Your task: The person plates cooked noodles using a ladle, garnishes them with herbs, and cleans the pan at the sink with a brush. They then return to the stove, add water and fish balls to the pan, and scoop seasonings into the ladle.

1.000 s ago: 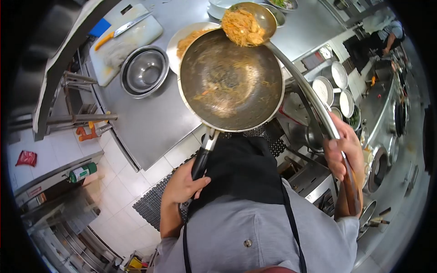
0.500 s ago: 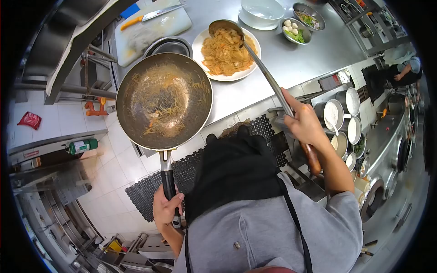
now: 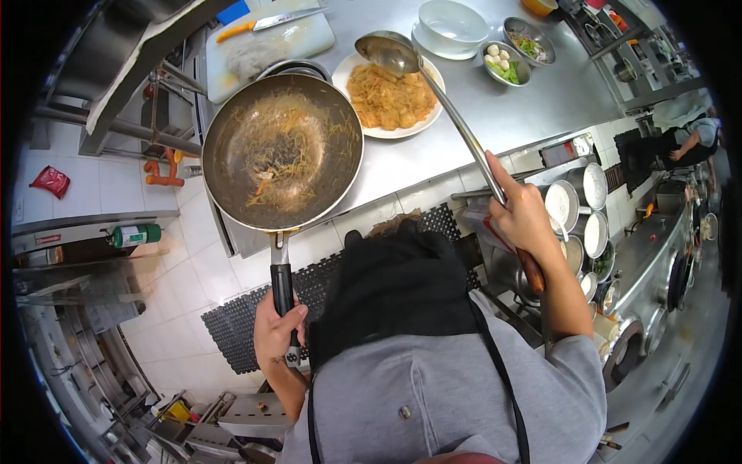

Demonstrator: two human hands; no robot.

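My left hand (image 3: 278,329) is wrapped round the black handle of a dark frying pan (image 3: 282,147), which has scraps of noodles stuck inside. Closed on the shaft of a long metal ladle (image 3: 468,135) is my right hand (image 3: 523,215). The ladle's bowl hangs over the back edge of a white plate (image 3: 433,122) that holds a heap of orange-brown noodles (image 3: 390,99). Behind the pan, a metal bowl (image 3: 297,66) is mostly hidden.
A cutting board (image 3: 309,37) with a yellow-handled knife (image 3: 267,21) lies at the back left. Glass bowl (image 3: 454,25) and small bowls (image 3: 529,40) stand behind the plate. Several pots (image 3: 595,185) are at the right. Another person (image 3: 696,139) is far right.
The pan has moved from above the plate to its left. Noodles from the ladle are now on the plate, and the ladle's bowl has tipped and lifted slightly off them.
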